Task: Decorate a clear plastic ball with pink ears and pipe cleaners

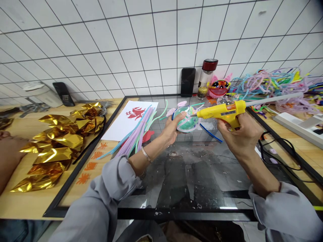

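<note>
My left hand (172, 129) grips a round, clear green craft piece (188, 121) by its left side, with pink and blue pipe cleaners on its rim. My right hand (238, 134) is wrapped round the handle of a yellow hot glue gun (224, 112). A long white glue stick (274, 99) sticks out of the gun's back. The nozzle points left and meets or nearly meets the craft piece; I cannot tell if it touches. A blue pipe cleaner (211, 133) lies on the glass just below. Left of my left hand is a bundle of pastel pipe cleaners (137, 131).
White paper (118, 117) with a red design lies left. Gold foil shapes (60, 144) sit farther left, near another person's arm (11, 151). A phone (188, 82), tea bottle (207, 79) and pink-eared red craft (220, 88) stand behind. Right are tangled pipe cleaners (275, 84), a power strip (300, 129) and black cord (280, 161).
</note>
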Motion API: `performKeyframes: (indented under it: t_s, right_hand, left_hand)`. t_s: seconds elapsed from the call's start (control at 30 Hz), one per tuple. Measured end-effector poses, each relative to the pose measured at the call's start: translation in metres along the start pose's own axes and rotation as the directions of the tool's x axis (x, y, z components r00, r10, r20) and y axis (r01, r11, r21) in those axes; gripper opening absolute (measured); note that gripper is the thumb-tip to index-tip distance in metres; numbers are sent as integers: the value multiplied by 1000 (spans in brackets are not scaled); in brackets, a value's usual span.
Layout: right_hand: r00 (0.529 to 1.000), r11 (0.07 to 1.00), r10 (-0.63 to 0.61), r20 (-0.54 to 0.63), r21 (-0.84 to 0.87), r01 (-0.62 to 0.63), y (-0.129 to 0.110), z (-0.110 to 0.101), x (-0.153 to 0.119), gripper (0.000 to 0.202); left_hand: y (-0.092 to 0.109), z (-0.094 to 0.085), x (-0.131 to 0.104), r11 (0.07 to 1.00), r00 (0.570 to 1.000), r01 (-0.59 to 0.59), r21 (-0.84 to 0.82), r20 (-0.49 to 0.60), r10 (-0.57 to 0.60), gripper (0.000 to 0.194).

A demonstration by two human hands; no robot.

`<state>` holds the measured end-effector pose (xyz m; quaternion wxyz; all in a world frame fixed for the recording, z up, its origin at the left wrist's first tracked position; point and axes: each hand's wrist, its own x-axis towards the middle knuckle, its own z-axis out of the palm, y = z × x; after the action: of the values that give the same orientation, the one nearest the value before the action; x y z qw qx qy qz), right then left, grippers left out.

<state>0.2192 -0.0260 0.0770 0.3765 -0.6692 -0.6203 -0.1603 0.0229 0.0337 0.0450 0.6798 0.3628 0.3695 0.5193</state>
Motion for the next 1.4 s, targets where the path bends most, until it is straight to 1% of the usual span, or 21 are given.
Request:
performKeyframes:
  t_s: [0.23, 0.43, 0.63, 0.77, 0.83, 0.9, 1.0, 1.07, 1.27, 1.33, 1.4]
  right_hand:
    - [998, 998, -56, -11, 9, 56, 0, 4, -4, 13]
    - [996, 996, -82, -20, 15, 83, 1, 5, -4, 10]
    - [997, 995, -80, 12, 60, 79, 0, 4, -4, 10]
    - [995, 993, -104, 10, 52, 103, 1, 5, -4, 9]
    - [992, 992, -125, -4, 30, 125, 3, 7, -5, 8]
    - [984, 986, -167, -55, 7, 167, 7, 11, -5, 8]
    - [950, 964, -264, -167, -16, 265, 13, 17, -6, 8]
    - [928, 951, -306, -210, -25, 308, 16, 20, -6, 8]
    - [923, 944, -325, -208, -13, 329, 15, 18, -6, 7]
    - [930, 949, -306, -202, 9, 314, 13, 17, -5, 8]
    - [944, 959, -267, -192, 48, 281, 10, 16, -4, 13]
  left_hand:
    - [-2, -1, 1, 1000, 1000, -4, 5, 0, 4, 52]
    - [-2, -1, 2, 1000, 1000, 7, 14, -2, -7, 45]
    - [-2, 1, 0, 1000, 1000, -1, -7, -20, 1, 47]
    - [-1, 2, 1, 1000, 1000, 9, 4, -28, -9, 41]
    - [-1, 2, 1, 1000, 999, 11, 6, -32, -10, 40]
    - [-1, 3, 0, 1000, 999, 10, 12, -36, -10, 42]
    - [-1, 3, 0, 1000, 999, 15, 18, -41, -14, 46]
    - [0, 3, -1, 1000, 999, 11, 16, -47, -10, 46]
    - [1, 5, -1, 1000, 998, 21, 11, -60, -20, 40]
    - [1, 5, -1, 1000, 997, 23, 7, -72, -22, 41]
    - [2, 5, -1, 1000, 997, 14, -1, -82, -14, 46]
